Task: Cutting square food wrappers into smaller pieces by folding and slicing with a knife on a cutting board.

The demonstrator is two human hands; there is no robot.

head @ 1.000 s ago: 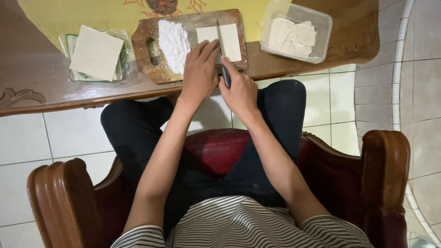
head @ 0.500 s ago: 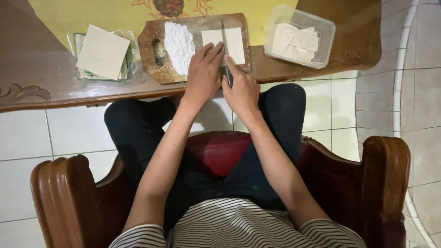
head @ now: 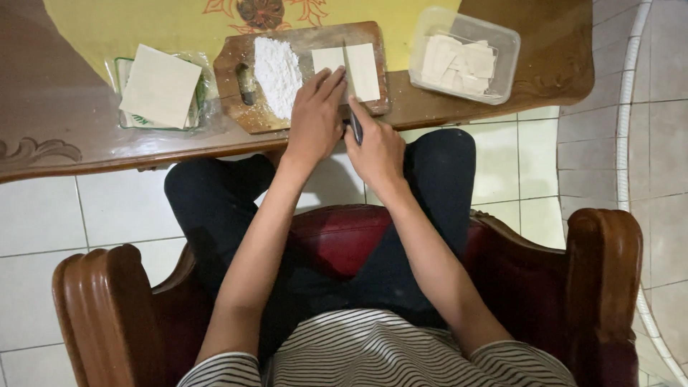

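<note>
On the wooden cutting board (head: 252, 115) lie a heap of white flour (head: 276, 66) and a pale square dough sheet (head: 358, 69). My left hand (head: 315, 115) rests flat on the sheet's left half, fingers pointing away from me. My right hand (head: 376, 147) grips the dark handle of a knife (head: 350, 79), and its thin blade runs lengthwise down the middle of the sheet. The board sits at the near edge of a brown table (head: 72, 136).
A stack of square dough sheets (head: 159, 86) lies in clear wrapping to the left of the board. A clear plastic container (head: 464, 56) with cut dough pieces stands to the right. I sit in a dark red wooden armchair (head: 602, 272) over a white tiled floor.
The view has drifted a little. My left hand has slid further onto the dough sheet, and the knife blade now lies along the sheet's middle.
</note>
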